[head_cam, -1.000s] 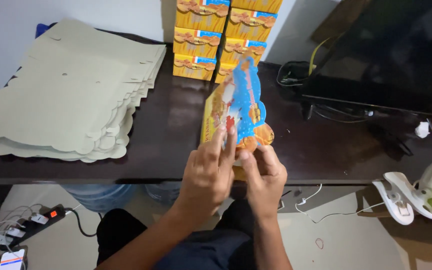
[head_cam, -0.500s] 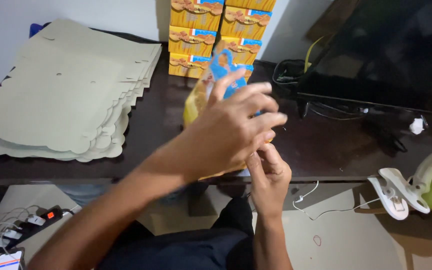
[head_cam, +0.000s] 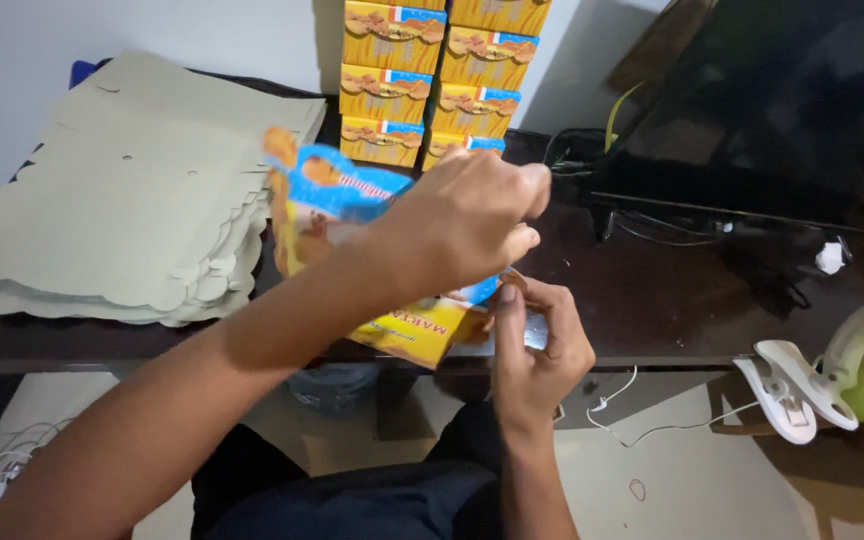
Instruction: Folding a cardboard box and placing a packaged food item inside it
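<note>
Left hand curled over the top of a flat printed carton, grip pinched on its upper edge, right hand pinching the carton's lower corner above the dark bench edge, stack of pale cardboard blanks left, stacked yellow boxes behind

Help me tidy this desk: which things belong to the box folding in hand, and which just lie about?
In use: printed carton blank, left hand, right hand, stack of flat blanks, finished yellow boxes.
Lying about: black monitor, cables, green clip-on fan.
</note>
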